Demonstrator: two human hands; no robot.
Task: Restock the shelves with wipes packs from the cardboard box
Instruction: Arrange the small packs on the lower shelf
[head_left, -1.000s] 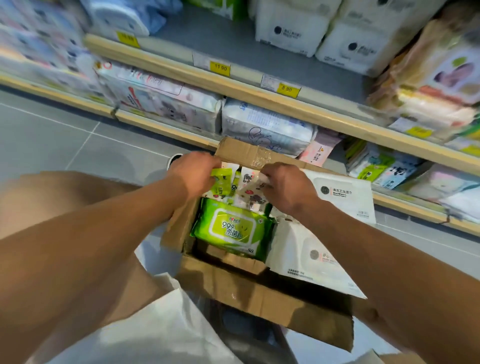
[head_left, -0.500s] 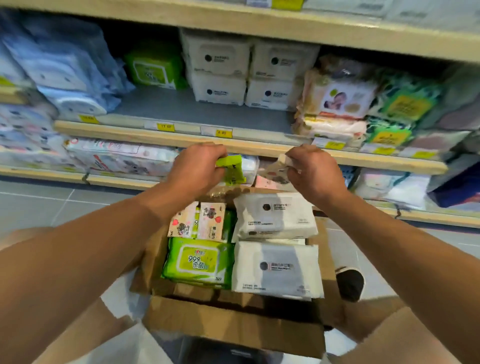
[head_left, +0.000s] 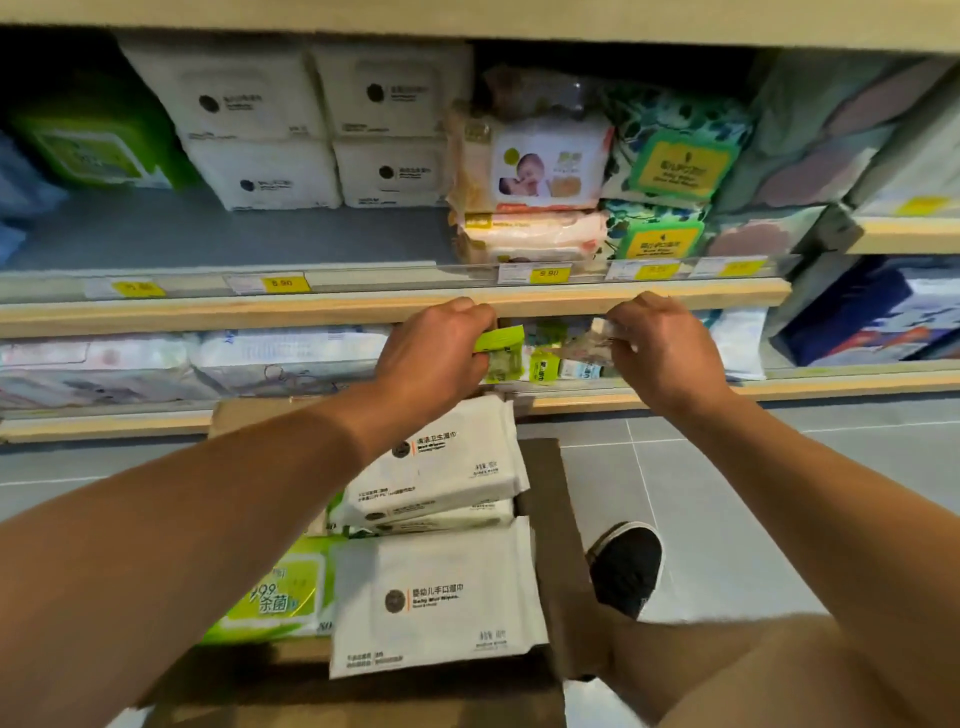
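Note:
My left hand (head_left: 434, 351) grips a small green wipes pack (head_left: 500, 349) in front of the bottom shelf opening. My right hand (head_left: 662, 345) holds a small pale wipes pack (head_left: 589, 343) just to the right of it. Both hands hover above the open cardboard box (head_left: 553, 499), which sits on the floor below them. In the box lie white wipes packs (head_left: 441, 597) and a large green wipes pack (head_left: 275, 592), partly hidden by my left forearm. The middle shelf (head_left: 363, 306) runs just above my hands.
White packs (head_left: 265, 130), baby wipes packs (head_left: 545, 161) and green-labelled packs (head_left: 670, 166) stand on the middle shelf, with bare grey shelf floor (head_left: 208, 234) at its left front. Small packs (head_left: 543, 366) sit in the bottom shelf. My shoe (head_left: 626, 566) rests on the tiled floor right of the box.
Both hands lifted small packs out of the box and carried them up and forward to the shelf front. The view tilted up toward the shelves.

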